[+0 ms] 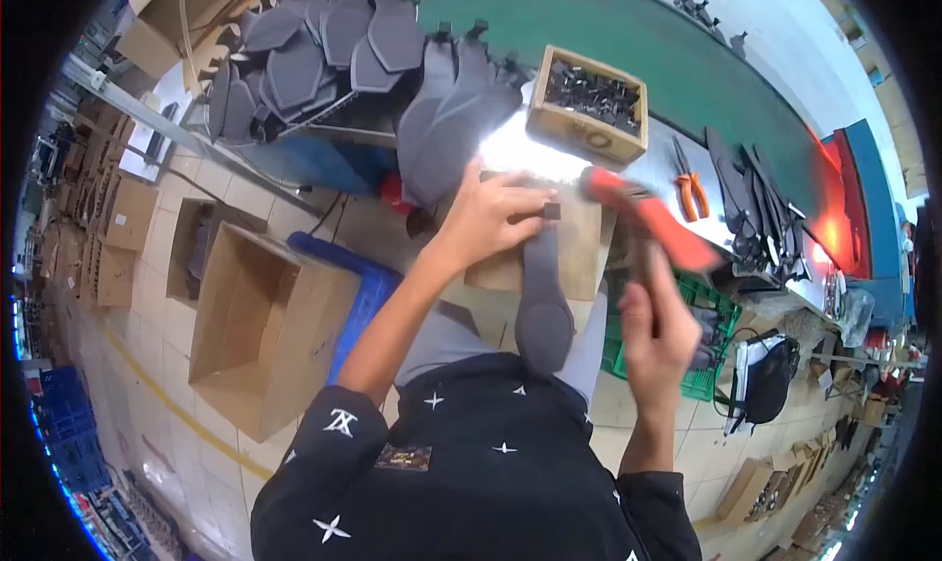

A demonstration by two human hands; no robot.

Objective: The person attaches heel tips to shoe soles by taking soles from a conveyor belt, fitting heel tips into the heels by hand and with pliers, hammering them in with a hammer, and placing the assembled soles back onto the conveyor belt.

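Note:
My left hand [498,213] rests on the wooden work block [586,247], its fingers pressed round the narrow end of a dark grey shoe-sole-shaped piece [545,321], beside a small dark square part [552,211]. The wide end of that piece hangs toward my lap. My right hand [659,321] is wrapped round the handle of a red hammer-like tool [648,213], blurred by motion, with its head raised just right of my left hand. A wooden box [589,141] of small black parts stands beyond the block.
Many grey pieces [343,31] lie stacked at the back left. Orange-handled pliers [692,196] and dark straps [756,203] lie on the right. A green belt [549,12] runs behind. A cardboard box [260,326] and a green crate [702,316] stand lower down.

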